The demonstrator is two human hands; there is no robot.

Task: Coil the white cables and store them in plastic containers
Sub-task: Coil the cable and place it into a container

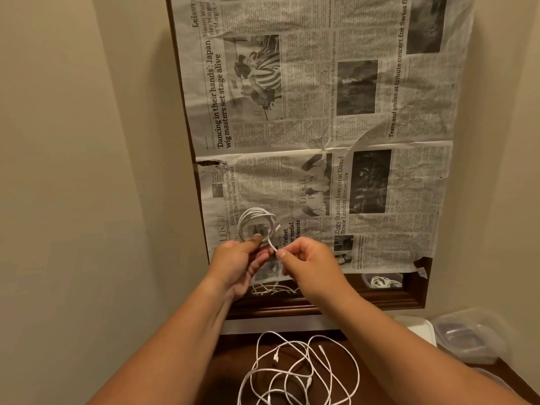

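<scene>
Both hands were raised in front of a sheet of newspaper [321, 112] that covered a dark wooden frame [321, 305] on the wall [87, 141]. The left hand [239, 258] held a coiled white cable [257, 223] by the lower edge of its loops, thumb pressed on the near side and the other fingers [257, 261] curled underneath, so the coil stood up above the hand against the newsprint. The right hand [306, 264], just beside the left, pinched the free end of the cable [272, 244] between thumb and forefinger where it came off the coil, its remaining fingers folded loosely toward the palm. A short connector tip stuck out at the coil's right side. Below the hands, on the dark wood table [236, 346], lay a loose tangle of white cables [295, 372], looped over one another and uncoiled, with several connector ends showing among the strands. At the right edge of the table sat clear plastic containers [467, 337], next to a white lid or tray [420, 328] which I could not make out fully. In the uncovered strip at the bottom of the frame, a reflection showed a container with a coiled cable in it [381, 281] and some of the loose strands.
</scene>
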